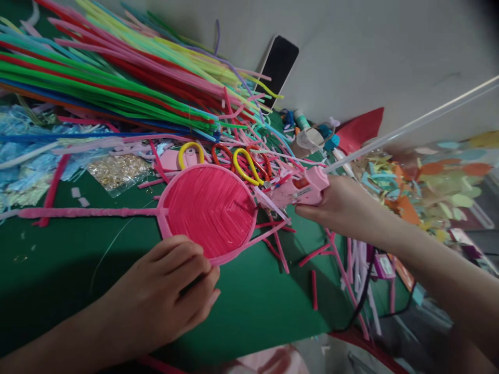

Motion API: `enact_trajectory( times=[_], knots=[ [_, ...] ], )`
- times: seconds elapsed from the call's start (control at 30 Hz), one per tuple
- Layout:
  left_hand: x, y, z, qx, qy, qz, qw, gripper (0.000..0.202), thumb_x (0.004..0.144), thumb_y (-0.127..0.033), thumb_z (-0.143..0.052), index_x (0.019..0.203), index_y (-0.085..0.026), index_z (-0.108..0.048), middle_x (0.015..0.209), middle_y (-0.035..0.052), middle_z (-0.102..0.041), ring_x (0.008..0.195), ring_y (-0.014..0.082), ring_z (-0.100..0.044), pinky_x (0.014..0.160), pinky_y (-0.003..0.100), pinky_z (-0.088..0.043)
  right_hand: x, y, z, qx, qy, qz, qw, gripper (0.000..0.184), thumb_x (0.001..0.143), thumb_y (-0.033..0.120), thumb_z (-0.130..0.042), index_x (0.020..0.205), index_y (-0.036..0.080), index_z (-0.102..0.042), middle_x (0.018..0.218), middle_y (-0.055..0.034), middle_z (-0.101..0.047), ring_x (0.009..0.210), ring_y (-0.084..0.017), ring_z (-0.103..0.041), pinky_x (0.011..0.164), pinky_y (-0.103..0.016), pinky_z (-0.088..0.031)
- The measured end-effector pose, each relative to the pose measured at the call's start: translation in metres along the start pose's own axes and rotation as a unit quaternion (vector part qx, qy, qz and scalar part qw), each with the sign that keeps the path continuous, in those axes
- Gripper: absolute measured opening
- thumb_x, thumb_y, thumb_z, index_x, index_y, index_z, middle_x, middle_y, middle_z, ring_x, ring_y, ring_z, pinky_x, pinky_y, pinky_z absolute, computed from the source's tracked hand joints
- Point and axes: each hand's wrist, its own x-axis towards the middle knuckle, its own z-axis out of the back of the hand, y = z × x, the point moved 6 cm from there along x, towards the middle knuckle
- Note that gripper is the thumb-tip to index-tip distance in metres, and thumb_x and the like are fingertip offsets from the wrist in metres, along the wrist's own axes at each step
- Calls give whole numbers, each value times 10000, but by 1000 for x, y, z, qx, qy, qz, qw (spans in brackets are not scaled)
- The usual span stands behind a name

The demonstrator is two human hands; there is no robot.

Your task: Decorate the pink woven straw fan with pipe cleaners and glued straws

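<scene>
A round pink fan-like piece (210, 210) made of pipe cleaners lies in the middle, its long wrapped stem (93, 212) pointing left. My left hand (179, 283) pinches its lower rim between thumb and fingers. A loose light pink pipe cleaner (268, 232) trails from the lower right of the rim. My right hand (339, 205) is wrapped round a pink hot glue gun (300, 188), with a long clear glue stick (413, 123) sticking out of its back. The nozzle is close to the right edge of the disc; whether it touches I cannot tell.
Bundled coloured pipe cleaners (128, 72) fill the upper left. Behind the disc lie yellow-handled scissors (247, 166) and a bag of gold beads (119, 171). A phone (278, 65) rests at the back. Pink offcuts (314, 291) and a black cord (364, 296) are at right on the green table (249, 306).
</scene>
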Motion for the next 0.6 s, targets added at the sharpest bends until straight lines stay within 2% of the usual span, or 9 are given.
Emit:
enact_trajectory(
  times=[0.27,0.6],
  knots=[
    [0,0,1,1,-1,3,1000,156,923,-185,-548,902,-141,-697,776,36,-642,829,208,-531,886,394,-403,-2,2,1,-13,11,-6,1000,256,704,228,-525,588,226,-297,462,78,-289,427,-79,-240,461,-254,-215],
    [2,1,-1,6,1,1,1000,141,912,-181,-560,910,-141,-695,789,36,-641,828,206,-534,883,397,-408,-4,1,2,-10,0,7,1000,271,721,234,-532,573,226,-305,460,79,-290,418,-81,-258,455,-253,-210]
  ],
)
